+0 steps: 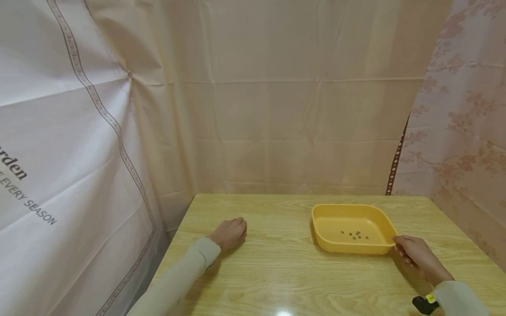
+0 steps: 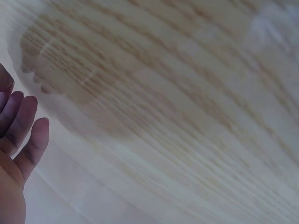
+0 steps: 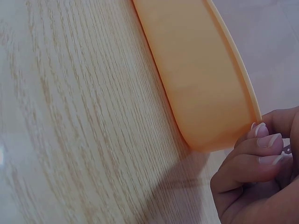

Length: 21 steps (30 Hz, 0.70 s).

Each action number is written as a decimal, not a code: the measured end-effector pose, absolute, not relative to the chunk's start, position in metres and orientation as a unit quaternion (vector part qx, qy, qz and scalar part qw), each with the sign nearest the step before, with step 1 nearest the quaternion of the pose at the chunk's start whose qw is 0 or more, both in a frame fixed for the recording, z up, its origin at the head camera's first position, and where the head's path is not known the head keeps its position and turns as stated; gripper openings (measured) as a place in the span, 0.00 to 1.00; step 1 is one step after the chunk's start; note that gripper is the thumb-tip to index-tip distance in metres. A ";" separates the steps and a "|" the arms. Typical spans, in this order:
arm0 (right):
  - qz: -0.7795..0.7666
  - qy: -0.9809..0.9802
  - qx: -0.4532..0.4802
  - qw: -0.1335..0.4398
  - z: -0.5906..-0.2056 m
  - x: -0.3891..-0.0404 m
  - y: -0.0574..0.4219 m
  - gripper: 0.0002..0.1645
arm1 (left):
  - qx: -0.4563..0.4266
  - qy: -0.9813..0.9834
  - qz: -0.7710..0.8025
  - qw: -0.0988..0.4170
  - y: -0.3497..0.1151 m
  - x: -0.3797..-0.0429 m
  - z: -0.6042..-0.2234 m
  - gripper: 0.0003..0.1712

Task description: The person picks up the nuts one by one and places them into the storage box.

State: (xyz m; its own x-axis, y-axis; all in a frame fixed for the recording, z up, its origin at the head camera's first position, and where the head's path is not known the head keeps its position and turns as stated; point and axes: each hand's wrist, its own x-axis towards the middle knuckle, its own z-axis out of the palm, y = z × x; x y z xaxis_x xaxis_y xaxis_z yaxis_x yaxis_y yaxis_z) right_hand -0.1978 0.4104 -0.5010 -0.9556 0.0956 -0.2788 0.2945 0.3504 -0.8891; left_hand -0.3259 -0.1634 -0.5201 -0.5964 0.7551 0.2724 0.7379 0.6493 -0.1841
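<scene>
A shallow yellow plastic tray (image 1: 352,249) with rounded corners sits on the right part of the table. Several tiny dark round pieces (image 1: 354,238) lie scattered on its floor. My right hand (image 1: 423,258) pinches the tray's near right corner by the rim. In the right wrist view, thumb and fingers of that hand (image 3: 254,175) meet at the rim, beside the tray's outer wall (image 3: 201,79). My left hand (image 1: 231,234) is left of the tray, apart from it, over the table; in the left wrist view its fingers (image 2: 29,144) are loosely bent around nothing.
The wooden table (image 1: 272,272) has a light, glossy grain. A beige curtain (image 1: 292,109) hangs behind it, with a white printed cloth (image 1: 71,145) on the left and a floral cloth (image 1: 470,131) on the right. A black strap piece (image 1: 424,304) shows at the right wrist.
</scene>
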 end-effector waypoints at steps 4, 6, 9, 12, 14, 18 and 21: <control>-0.556 0.818 0.120 0.088 -0.500 -0.197 0.410 0.24 | -0.417 -0.895 0.018 0.159 -0.162 -0.323 -0.516 0.06; -0.554 0.819 0.121 0.089 -0.500 -0.197 0.409 0.24 | -0.418 -0.895 0.014 0.154 -0.161 -0.322 -0.513 0.06; -0.551 0.821 0.122 0.089 -0.499 -0.197 0.409 0.24 | -0.422 -0.894 0.015 0.153 -0.161 -0.322 -0.511 0.06; -0.550 0.821 0.126 0.091 -0.499 -0.197 0.409 0.24 | -0.427 -0.890 0.008 0.160 -0.160 -0.324 -0.511 0.06; -0.550 0.821 0.126 0.092 -0.499 -0.197 0.409 0.24 | -0.428 -0.889 -0.001 0.161 -0.158 -0.324 -0.510 0.05; -0.549 0.821 0.125 0.091 -0.499 -0.197 0.410 0.24 | -0.427 -0.890 -0.016 0.158 -0.155 -0.324 -0.508 0.05; -0.549 0.822 0.122 0.089 -0.500 -0.198 0.410 0.24 | -0.430 -0.888 -0.021 0.158 -0.152 -0.325 -0.506 0.05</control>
State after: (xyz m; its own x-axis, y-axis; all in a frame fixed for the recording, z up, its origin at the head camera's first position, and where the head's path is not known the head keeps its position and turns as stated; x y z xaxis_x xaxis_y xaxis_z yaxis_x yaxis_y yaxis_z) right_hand -0.1975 0.4099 -0.4999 -0.9544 0.1029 -0.2802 0.2982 0.3681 -0.8806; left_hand -0.3249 -0.1518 -0.5061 -0.5798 0.7581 0.2985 0.7716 0.6285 -0.0976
